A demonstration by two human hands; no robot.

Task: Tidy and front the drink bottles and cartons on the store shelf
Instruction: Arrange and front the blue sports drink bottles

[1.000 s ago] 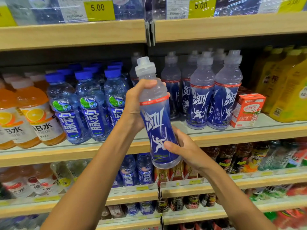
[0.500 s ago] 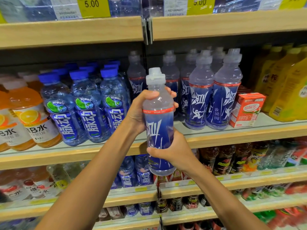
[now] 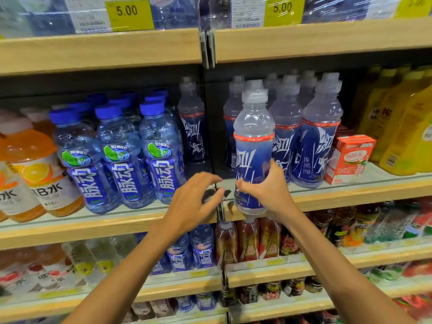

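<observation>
My right hand [image 3: 268, 190] grips the lower half of a blue-labelled sports bottle [image 3: 253, 146] with a clear cap, upright, its base at the front lip of the middle shelf [image 3: 350, 195]. It stands just left of a row of matching bottles [image 3: 318, 134]. My left hand [image 3: 194, 202] hovers to the left of the bottle with fingers spread, holding nothing. Another matching bottle [image 3: 192, 127] stands further back in the gap behind my left hand.
Blue-capped water bottles [image 3: 119, 157] and orange drink bottles [image 3: 39, 169] fill the shelf's left side. A red-and-white carton [image 3: 348, 157] and yellow bottles [image 3: 402, 127] stand at the right. Price tags hang on the shelf above; more drinks fill the lower shelves.
My left hand has let go of the bottle's neck and dropped down to the left. My right hand has carried the bottle rightward and toward the shelf front.
</observation>
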